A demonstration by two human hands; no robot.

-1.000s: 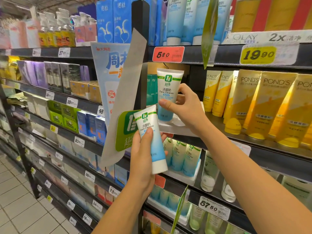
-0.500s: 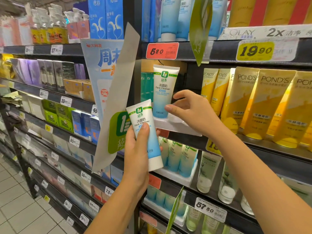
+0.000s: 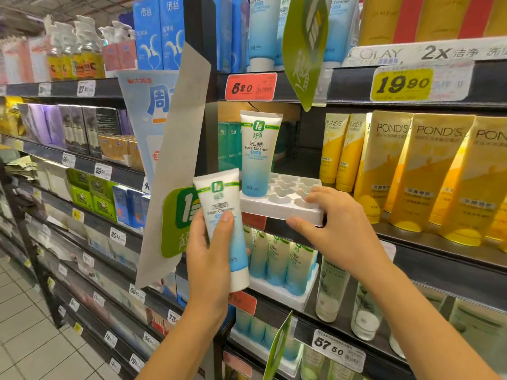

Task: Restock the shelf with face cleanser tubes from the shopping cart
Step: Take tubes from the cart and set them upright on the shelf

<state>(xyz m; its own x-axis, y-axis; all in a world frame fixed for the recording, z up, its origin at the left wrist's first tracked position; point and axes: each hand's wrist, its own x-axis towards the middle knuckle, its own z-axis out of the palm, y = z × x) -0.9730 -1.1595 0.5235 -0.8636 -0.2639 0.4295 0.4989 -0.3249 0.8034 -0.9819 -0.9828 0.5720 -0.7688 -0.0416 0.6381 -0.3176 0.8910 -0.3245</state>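
Note:
One white-and-blue face cleanser tube point(image 3: 221, 215) is upright, cap down, in my left hand point(image 3: 208, 261), which grips it in front of the shelf edge. A second identical tube point(image 3: 258, 152) stands cap down at the back left of a white moulded tray point(image 3: 277, 200) on the shelf. Several other tray pockets show nothing in them. My right hand point(image 3: 334, 231) holds the tray's front right corner, fingers on top and thumb along the front edge. The shopping cart is out of view.
Yellow Pond's tubes point(image 3: 428, 171) stand to the right on the same shelf. More of the same cleanser tubes point(image 3: 277, 261) fill a tray one shelf down. A grey and green hanging sign point(image 3: 175, 171) juts out left of my left hand. A green leaf tag point(image 3: 304, 50) hangs above.
My right hand has let go of the standing tube and dropped to the tray's front right corner. My left hand still holds its tube at about the same spot.

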